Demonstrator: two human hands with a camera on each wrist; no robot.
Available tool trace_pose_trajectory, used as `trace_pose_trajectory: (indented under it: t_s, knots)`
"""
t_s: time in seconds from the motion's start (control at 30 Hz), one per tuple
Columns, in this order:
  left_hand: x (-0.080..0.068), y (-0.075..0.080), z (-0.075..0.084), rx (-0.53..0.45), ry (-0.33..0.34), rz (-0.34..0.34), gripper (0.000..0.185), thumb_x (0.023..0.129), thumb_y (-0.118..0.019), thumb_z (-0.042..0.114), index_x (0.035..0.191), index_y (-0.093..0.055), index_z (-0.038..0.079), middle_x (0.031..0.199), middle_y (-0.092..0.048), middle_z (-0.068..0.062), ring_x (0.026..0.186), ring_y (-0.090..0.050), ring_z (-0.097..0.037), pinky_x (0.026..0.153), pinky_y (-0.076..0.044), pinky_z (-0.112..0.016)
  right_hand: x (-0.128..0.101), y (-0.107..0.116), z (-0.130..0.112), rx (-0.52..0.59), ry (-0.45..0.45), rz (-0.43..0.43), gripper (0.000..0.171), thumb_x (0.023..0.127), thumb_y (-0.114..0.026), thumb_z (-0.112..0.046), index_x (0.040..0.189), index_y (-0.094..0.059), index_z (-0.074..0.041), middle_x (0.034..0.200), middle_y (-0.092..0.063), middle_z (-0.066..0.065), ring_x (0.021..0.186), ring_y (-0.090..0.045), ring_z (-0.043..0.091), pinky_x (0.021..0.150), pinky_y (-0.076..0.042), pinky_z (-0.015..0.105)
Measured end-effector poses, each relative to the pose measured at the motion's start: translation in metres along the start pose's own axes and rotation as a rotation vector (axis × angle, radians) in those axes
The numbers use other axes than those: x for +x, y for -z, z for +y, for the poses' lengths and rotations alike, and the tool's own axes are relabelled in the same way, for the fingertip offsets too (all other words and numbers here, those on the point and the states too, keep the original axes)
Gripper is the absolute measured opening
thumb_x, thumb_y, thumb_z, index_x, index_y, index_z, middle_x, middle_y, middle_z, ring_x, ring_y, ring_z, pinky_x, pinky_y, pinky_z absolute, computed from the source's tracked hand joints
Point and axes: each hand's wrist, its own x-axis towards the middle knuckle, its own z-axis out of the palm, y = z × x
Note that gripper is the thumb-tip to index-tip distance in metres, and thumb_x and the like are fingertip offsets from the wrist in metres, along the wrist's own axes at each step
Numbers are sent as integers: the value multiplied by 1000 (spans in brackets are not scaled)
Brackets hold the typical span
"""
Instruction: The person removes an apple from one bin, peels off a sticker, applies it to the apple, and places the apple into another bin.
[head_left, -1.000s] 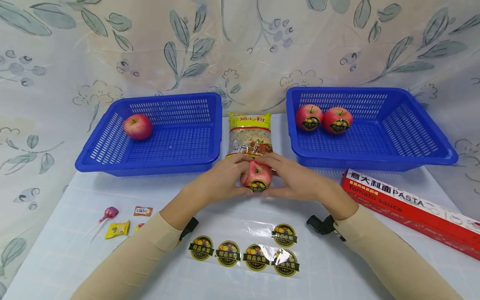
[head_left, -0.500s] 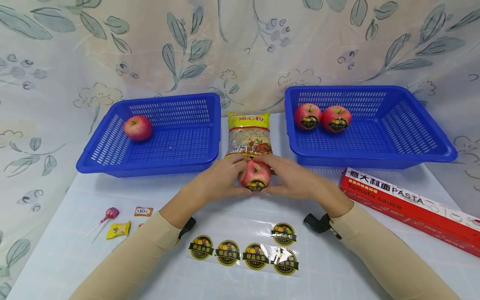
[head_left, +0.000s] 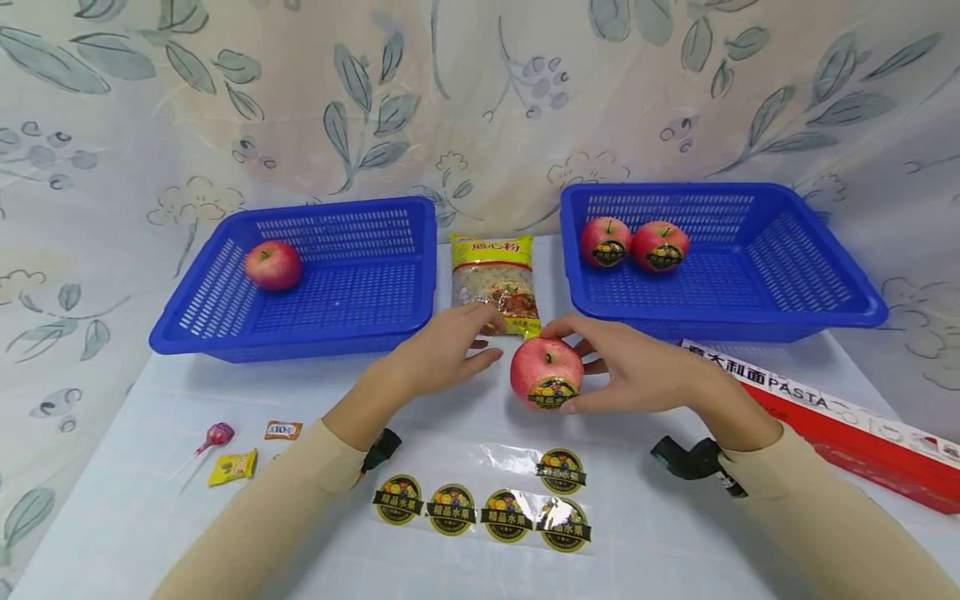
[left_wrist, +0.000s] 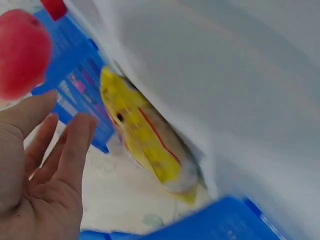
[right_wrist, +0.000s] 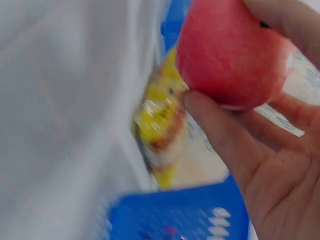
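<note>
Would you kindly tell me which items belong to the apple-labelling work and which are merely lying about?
In use: held apple, right hand, sticker sheet, left basket, right basket.
Lying about: noodle packet, pasta box, lollipop, sweets.

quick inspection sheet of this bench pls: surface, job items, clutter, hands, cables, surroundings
Surface: table with a pale covering.
Job's things: stickered apple; sticker sheet lying flat with five labels; left basket holds one bare apple; right basket holds two stickered apples.
Clutter: noodle packet between the baskets, pasta box, lollipop, sweets.
Grippers: right hand grips the stickered apple; left hand is open, apart from it.
Cables: nothing seen.
Surroundings: leaf-print curtain behind.
</note>
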Motion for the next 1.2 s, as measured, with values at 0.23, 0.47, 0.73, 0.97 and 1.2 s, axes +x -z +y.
trace_pose_trajectory:
  t_s: [0.23,0.47,0.73,0.97,1.2]
  knots:
    - [35,-16,9,-111,8,59,61,103,-63,23,156,-38,6,150,-50,-13,129,-60,-27,103,-54,-35,-28,42,-8,-2,-29,-9,78,81,-90,-30,144,-45,-26,141,-55,-4,123,-62,18,94,-58,30]
    - [57,-29,17,-189,7,44,57,106,-57,34,159,-40,19,160,-40,-10,134,-55,-25,98,-57,-32,-44,96,-3,-99,-143,80,84,82,-89,-22,152,-42,-24,149,-45,3,128,-58,33,92,-60,38]
    - [64,-33,29,-133,49,117,46,108,-52,37,148,-55,14,153,-50,-9,132,-55,-19,100,-54,-30,-40,156,35,-188,-145,133,77,82,-87,-14,148,-50,-22,141,-53,-3,121,-62,14,88,-57,21]
    - [69,-40,38,-125,46,198,37,106,-59,28,137,-64,9,135,-63,-7,124,-58,-19,89,-56,-26,-50,201,82,-171,-314,115,77,89,-81,-19,154,-41,-19,149,-49,7,133,-51,51,96,-56,38]
    - [68,-38,41,-84,35,196,38,104,-61,32,137,-65,12,133,-63,-3,122,-57,-17,89,-52,-25,-62,226,131,-185,-494,133,82,93,-77,-23,159,-29,-12,154,-37,28,134,-41,58,102,-36,77]
